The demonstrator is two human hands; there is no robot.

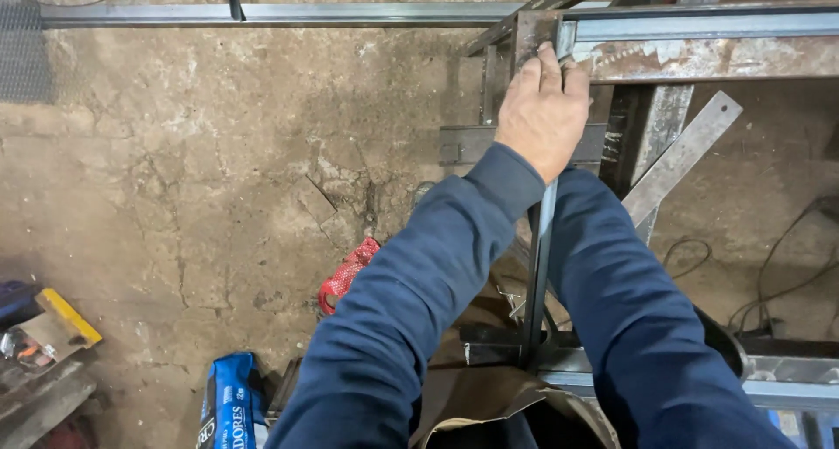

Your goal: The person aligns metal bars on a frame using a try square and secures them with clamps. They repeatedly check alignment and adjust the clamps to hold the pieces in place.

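My left hand lies on the top corner of a steel frame, its fingers curled over the spot where a rusty crosspiece meets a thin grey steel bar. That bar runs down from under the hand between my two blue sleeves. My right sleeve reaches up towards the same corner. My right hand is hidden under the left wrist and hand.
A long steel tube lies across the cracked concrete floor at the top. A flat steel strip leans beside the frame. A red mesh bag, a blue packet, a yellow tool, cables and cardboard lie around.
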